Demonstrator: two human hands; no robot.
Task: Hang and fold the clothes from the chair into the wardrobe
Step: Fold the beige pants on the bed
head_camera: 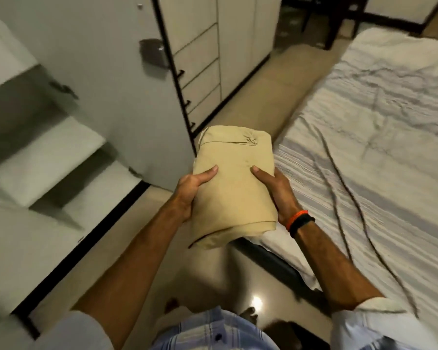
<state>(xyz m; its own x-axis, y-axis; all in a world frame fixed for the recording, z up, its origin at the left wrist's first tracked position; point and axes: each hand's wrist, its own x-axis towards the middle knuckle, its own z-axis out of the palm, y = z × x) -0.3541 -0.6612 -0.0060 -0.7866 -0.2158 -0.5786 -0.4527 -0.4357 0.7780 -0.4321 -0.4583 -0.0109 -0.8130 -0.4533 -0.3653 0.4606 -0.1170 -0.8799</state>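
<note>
Your left hand (190, 190) and right hand (280, 190) clasp the folded khaki trousers (234, 183) at either side, thumbs on top, held over the floor beside the bed (379, 137); soft, light cloth, best supported underneath. Ahead-left, open wardrobe shelves (48, 157).

The fingers of the left hand (191, 190) and the right hand (276, 190) are hidden under the folded tan cloth (232, 188); only the thumbs show. The shelves (43, 157) at the left are blurry. The bed (379, 147) runs off the right edge.
</note>
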